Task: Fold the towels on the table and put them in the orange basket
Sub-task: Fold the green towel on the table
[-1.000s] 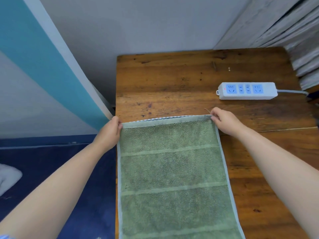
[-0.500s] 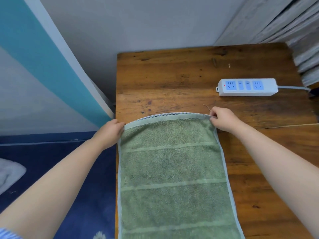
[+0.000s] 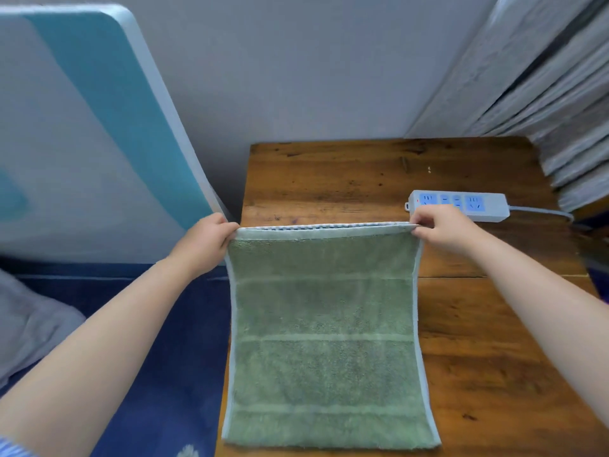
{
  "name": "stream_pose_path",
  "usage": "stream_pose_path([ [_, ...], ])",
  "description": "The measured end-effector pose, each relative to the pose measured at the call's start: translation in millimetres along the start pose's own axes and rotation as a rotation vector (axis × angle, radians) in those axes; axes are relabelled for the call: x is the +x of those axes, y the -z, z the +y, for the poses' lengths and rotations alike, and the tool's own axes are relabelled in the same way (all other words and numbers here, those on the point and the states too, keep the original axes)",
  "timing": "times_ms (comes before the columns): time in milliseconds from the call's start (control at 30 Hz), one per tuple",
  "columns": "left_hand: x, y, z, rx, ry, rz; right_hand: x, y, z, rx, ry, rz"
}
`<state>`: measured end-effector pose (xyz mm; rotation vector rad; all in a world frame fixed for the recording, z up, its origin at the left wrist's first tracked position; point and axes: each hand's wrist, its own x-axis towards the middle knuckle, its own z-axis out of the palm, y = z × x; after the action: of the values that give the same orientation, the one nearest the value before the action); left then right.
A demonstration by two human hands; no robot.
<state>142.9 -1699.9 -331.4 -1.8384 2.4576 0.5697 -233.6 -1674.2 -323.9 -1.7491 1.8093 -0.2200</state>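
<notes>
Green terry towel (image 3: 324, 328), pale-hemmed and ribbed, hangs over the wooden table (image 3: 478, 341); left hand (image 3: 206, 240) and right hand (image 3: 441, 230) pinch its top corners.

Sage-green towel (image 3: 324, 341) with pale blue-grey hem and paler cross bands, blue-and-white checks along its top edge, warm brown wood-grain surface (image 3: 346, 179), white power strip (image 3: 461, 206) with blue sockets, navy floor (image 3: 164, 374), teal-and-white panel (image 3: 108, 103)

Green towel (image 3: 324, 328) held up by its top corners.
</notes>
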Motion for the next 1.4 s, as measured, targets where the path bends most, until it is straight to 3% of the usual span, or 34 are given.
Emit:
stream_pose_path([
  [133,-12.0,26.1,15.4,0.082,-0.068,0.054,-7.7,23.2,-5.8,0.038,0.022,0.078],
  [233,-17.1,41.9,28.2,0.212,-0.133,-0.010,-10.3,36.8,-14.4,-0.102,0.039,0.061],
  [300,-20.2,57.5,40.5,0.323,-0.118,0.035,-15.5,48.0,-24.3,-0.212,0.066,0.060],
  [367,-20.1,78.4,54.0,0.347,-0.045,0.191,-20.3,64.1,-37.9,-0.258,0.082,0.163],
  [533,-29.1,141.2,85.7,0.107,0.111,0.636,-42.1,114.8,-76.0,-0.141,0.162,0.680],
  [633,-51.0,164.5,91.0,0.051,0.037,0.829,-72.2,133.4,-92.3,-0.108,0.277,0.858],
  [733,-83.4,163.5,84.5,0.130,-0.200,0.919,-111.4,128.2,-95.5,-0.171,0.414,0.927],
  [833,-122.2,137.2,67.8,0.290,-0.418,0.819,-150.1,95.3,-84.1,-0.283,0.477,0.875],
  [933,-153.6,95.3,52.2,0.418,-0.496,0.593,-180.5,47.9,-68.6,-0.373,0.434,0.747],
  [1033,-179.3,41.1,41.9,0.501,-0.400,0.300,-207.5,-13.9,-49.0,-0.448,0.388,0.602],
  [1133,-201.7,-24.0,29.2,0.493,-0.216,-0.012,-232.8,-76.4,-26.7,-0.493,0.211,0.326],
  [1267,-231.2,-91.9,22.5,0.567,-0.200,-0.221,-260.5,-142.5,-4.7,-0.585,0.218,0.135],
  [1400,-250.9,-132.7,19.0,0.570,-0.194,-0.308,-277.2,-178.8,10.5,-0.612,0.179,0.135],
])
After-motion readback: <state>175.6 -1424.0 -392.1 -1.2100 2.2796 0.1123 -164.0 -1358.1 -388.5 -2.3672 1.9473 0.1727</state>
